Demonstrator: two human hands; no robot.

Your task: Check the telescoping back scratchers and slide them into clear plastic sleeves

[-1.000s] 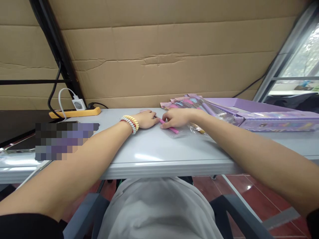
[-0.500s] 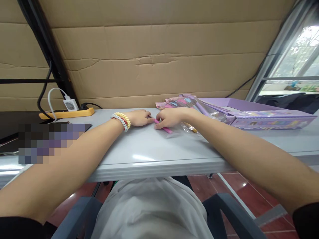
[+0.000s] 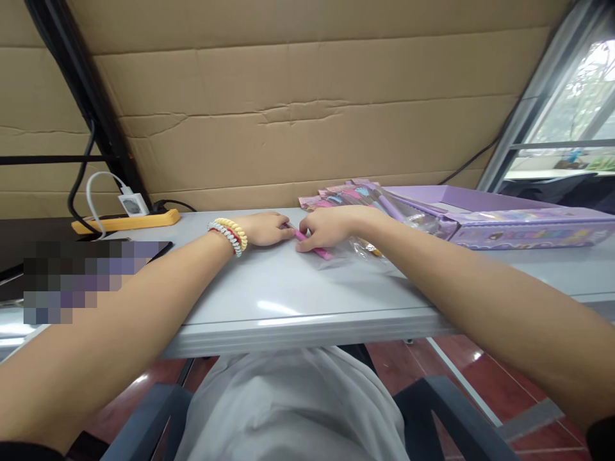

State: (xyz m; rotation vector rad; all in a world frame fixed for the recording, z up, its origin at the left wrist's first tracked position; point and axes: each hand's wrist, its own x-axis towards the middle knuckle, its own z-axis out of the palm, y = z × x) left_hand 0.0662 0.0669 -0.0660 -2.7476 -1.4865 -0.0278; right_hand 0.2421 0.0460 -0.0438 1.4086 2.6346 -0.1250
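Note:
A slim pink pen (image 3: 321, 253) lies slanted just above the tabletop, its lower end beside or inside a clear plastic sleeve (image 3: 336, 262). My right hand (image 3: 327, 227) pinches the pen's middle between thumb and fingers. At the pen's upper end, my left hand (image 3: 266, 229) is closed with its fingertips on the tip; a yellow and white braided bracelet (image 3: 230, 235) circles that wrist. Behind my right hand, several plastic-wrapped pens (image 3: 358, 194) with pink and blue tops lie fanned out, partly hidden by the hand and forearm.
A purple open box (image 3: 523, 232) with printed sides stands at the right of the grey-white table (image 3: 283, 288). At the left are a yellow power strip (image 3: 129, 221), a white charger (image 3: 133, 205) and a blurred-out dark device. A cardboard panel (image 3: 288, 77) closes off the back.
The view has shifted slightly. Both hands keep their places on the pink pen, with hardly any visible movement.

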